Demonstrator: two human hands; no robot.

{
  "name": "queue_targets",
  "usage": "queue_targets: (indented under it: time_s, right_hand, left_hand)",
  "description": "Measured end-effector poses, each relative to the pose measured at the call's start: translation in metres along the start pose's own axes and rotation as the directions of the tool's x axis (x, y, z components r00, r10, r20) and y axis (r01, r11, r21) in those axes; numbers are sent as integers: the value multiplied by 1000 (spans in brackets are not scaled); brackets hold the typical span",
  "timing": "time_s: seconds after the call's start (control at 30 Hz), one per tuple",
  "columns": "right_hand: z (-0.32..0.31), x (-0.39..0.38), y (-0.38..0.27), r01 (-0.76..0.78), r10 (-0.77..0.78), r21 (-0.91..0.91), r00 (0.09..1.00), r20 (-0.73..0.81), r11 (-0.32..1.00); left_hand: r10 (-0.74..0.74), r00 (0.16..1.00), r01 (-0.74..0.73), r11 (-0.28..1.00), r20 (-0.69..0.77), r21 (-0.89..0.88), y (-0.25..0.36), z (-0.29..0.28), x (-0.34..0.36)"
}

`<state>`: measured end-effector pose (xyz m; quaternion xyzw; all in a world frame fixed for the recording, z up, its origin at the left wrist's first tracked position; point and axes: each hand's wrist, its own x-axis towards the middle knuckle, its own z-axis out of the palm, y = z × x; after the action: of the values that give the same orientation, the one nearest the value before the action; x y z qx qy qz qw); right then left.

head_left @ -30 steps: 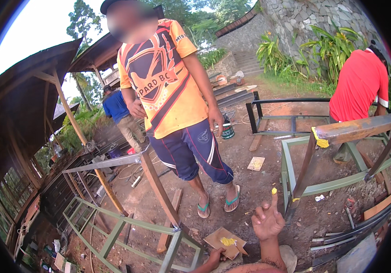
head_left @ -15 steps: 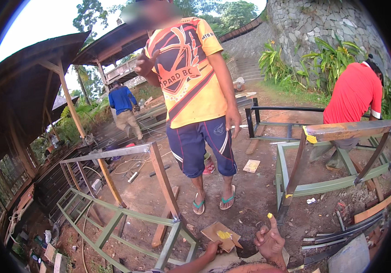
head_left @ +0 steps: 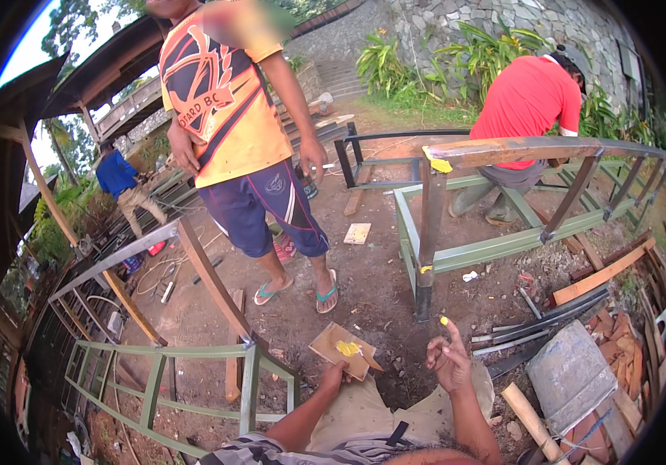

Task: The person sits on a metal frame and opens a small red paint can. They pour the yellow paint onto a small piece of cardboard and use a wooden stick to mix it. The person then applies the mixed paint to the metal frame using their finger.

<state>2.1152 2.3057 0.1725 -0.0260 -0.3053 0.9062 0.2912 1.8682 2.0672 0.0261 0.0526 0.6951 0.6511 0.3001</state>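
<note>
My left hand (head_left: 334,377) grips the near edge of a small brown board (head_left: 326,344), fingers closed on it. A lump of yellow putty (head_left: 348,349) lies spread on that board. To its right, my right hand (head_left: 450,366) is raised with the index finger extended and the other fingers partly bent. A dab of yellow putty (head_left: 444,321) sits on that fingertip, and the hand holds nothing else. Beyond it stands a metal frame (head_left: 432,217) with green lower rails and a brown upper rail. Yellow putty patches (head_left: 441,165) show at its top corner and lower on the post.
Another green-railed frame (head_left: 249,387) stands on the left. Facing me is a person in a yellow shirt (head_left: 228,108); a person in red (head_left: 526,108) bends behind the right frame. A grey slab (head_left: 571,378), dark bars (head_left: 557,318) and wood offcuts lie at right.
My view has turned right and downward, so the frames sit further left and higher. The yellow-shirted person's raised hand has come down to the belly. I still hold the board.
</note>
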Motion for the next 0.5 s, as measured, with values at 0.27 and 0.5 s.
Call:
queue_targets:
  time_s: [0.27, 0.5]
  right_hand:
    - [-49, -64, 34, -168, 209, 214, 960, -185, 962]
    - [30, -85, -16, -469, 534, 284, 814, -229, 836]
  left_hand:
    - [12, 995, -16, 999, 96, 38, 21, 30, -9]
    - [-197, 977, 192, 979, 75, 71, 91, 2, -99]
